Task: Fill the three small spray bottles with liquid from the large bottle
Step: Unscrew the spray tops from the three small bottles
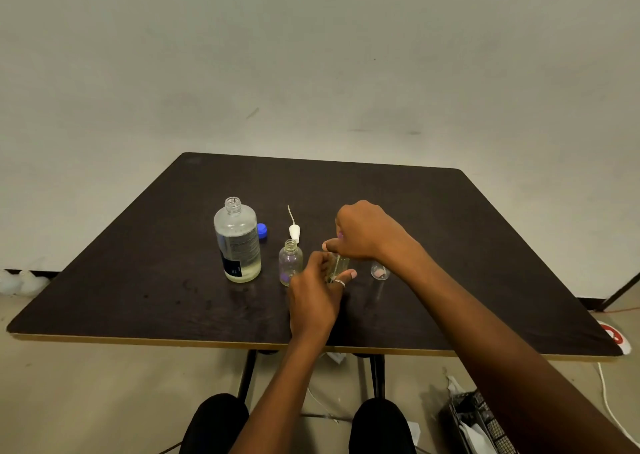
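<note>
Head view | left hand steadies middle spray bottle mid-bench, fingers grasping it | right hand fingers clenched over its top, likely unscrewing sprayer | next: pour from uncapped large bottle.

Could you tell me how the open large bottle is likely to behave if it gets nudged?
The large bottle is tall, narrow and only partly full, so probably fairly light and tippy. Its cap is off, so a tip would likely spill.
</note>
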`<state>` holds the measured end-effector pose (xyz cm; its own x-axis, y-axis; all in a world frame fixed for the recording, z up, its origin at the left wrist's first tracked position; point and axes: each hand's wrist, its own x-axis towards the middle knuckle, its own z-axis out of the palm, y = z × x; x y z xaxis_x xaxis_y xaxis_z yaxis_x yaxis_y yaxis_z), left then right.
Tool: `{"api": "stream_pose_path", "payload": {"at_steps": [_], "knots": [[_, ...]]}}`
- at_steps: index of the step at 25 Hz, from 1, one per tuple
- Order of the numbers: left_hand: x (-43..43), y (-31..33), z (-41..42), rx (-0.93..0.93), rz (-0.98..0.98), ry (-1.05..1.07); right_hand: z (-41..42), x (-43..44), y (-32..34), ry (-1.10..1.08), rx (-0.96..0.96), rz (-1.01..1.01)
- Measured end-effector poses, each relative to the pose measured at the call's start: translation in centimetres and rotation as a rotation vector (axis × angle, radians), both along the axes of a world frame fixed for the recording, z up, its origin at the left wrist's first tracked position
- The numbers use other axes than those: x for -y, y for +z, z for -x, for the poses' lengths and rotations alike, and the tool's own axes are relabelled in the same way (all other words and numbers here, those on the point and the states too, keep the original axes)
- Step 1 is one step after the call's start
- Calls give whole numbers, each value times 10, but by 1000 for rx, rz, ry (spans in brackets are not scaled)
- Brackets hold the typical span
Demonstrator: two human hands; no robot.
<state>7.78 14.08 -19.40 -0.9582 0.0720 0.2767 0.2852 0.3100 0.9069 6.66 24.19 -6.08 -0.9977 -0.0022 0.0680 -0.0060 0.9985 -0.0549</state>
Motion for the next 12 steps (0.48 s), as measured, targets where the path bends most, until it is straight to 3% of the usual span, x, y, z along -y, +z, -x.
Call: {"api": "stream_pose_path", "payload": {"at_steps": [12], "knots": [[2, -1, 1, -31, 31, -9, -1, -3, -2, 98, 14, -22]]}}
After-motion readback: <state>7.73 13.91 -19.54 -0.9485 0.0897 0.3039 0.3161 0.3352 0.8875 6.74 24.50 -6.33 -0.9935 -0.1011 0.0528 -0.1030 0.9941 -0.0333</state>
